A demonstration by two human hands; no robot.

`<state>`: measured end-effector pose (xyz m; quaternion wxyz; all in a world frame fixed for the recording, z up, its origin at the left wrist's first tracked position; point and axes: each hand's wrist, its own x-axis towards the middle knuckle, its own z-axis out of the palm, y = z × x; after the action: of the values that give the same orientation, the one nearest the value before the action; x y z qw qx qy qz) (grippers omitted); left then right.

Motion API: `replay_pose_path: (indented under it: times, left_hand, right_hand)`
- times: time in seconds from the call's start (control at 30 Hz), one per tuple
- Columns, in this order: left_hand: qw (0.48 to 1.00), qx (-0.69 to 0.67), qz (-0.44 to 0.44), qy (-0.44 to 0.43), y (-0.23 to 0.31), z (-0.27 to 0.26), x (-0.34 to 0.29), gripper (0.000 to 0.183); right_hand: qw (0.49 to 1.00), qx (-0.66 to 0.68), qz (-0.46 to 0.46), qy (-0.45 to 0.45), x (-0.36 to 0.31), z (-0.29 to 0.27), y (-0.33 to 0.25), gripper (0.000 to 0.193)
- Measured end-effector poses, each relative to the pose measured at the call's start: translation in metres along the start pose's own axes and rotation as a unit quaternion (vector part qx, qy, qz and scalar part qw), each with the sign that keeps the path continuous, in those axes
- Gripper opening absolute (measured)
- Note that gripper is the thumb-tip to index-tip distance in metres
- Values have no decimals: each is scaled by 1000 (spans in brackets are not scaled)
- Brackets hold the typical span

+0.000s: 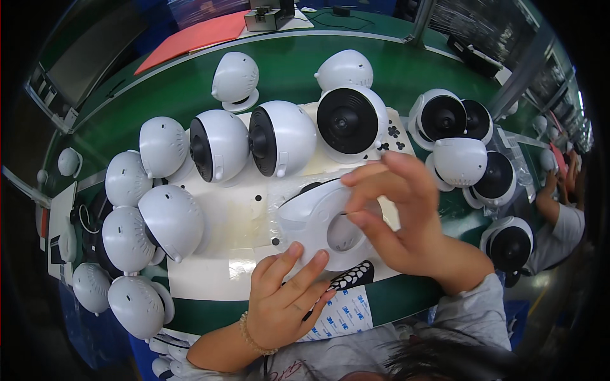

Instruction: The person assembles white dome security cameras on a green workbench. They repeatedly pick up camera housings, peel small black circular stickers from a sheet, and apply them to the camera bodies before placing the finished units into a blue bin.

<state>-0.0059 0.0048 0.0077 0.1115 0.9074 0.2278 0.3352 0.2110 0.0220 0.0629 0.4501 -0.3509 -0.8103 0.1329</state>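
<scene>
A white round-bodied camera (298, 208) lies tipped over on the work mat, its ring-shaped base (316, 238) turned up toward me. Two fingertips of my left hand (286, 305) rest on that base. Between the same hand's thumb and forefinger runs a black sheet with pale oval cutouts (353, 274). Over the far right side of the base, my right hand (403, 219) is closed in a pinch, thumb against a fingertip. Whatever it may hold is too small to make out.
Several white cameras (219, 146) stand along the mat's left and far sides. More cameras (460, 162) cluster at the right. A printed white backing sheet (340, 317) lies at the near edge. Farther back are a red sheet (190, 41) and a metal box (267, 19). Another person's arm (548, 203) shows far right.
</scene>
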Motion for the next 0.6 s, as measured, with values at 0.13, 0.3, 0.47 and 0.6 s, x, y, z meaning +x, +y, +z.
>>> replay_pose_path:
  times: [0.13, 0.3, 0.47, 0.6]
  left_hand:
    - [1000, 1, 5, 7, 0, -1, 0, 19]
    - [1000, -5, -1, 6, -1, 0, 0, 19]
    - [1000, 0, -4, 7, 0, -1, -1, 20]
    - [999, 8, -32, 31, 2, 0, 1, 10]
  right_hand:
    - [998, 46, 40, -31, 7, 13, 3, 70]
    - [996, 63, 60, 10, 5, 22, 3, 62]
    - [988, -157, -15, -4, 1, 17, -6, 45]
    - [970, -239, 16, -39, -11, 11, -25, 33]
